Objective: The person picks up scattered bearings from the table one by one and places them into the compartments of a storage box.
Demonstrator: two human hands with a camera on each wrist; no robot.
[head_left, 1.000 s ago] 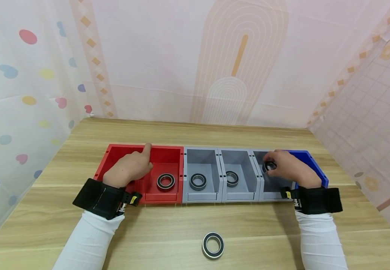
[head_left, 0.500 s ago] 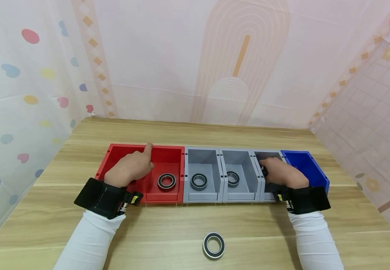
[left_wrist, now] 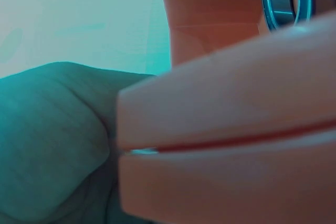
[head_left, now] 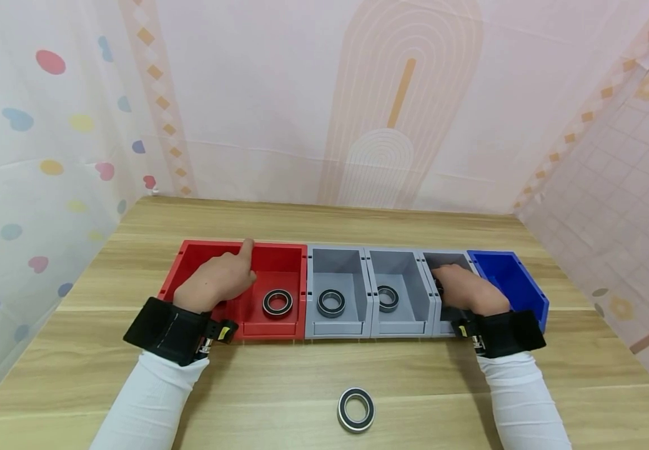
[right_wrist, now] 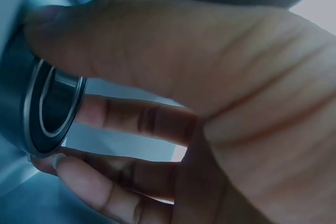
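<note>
I pinch a smooth steel bearing ring (right_wrist: 44, 109) between thumb and fingertips of my right hand (head_left: 466, 290), low inside the third grey plastic bin (head_left: 446, 259). My left hand (head_left: 215, 280), forefinger out, rests on the glossy red bin (head_left: 286, 255), left of it.

The row of bins (head_left: 352, 294) walls off the middle of the tabletop (head_left: 279, 375). In front, only one loose ring (head_left: 355, 409) lies there; behind the bins, bare wood runs to the curtain.
</note>
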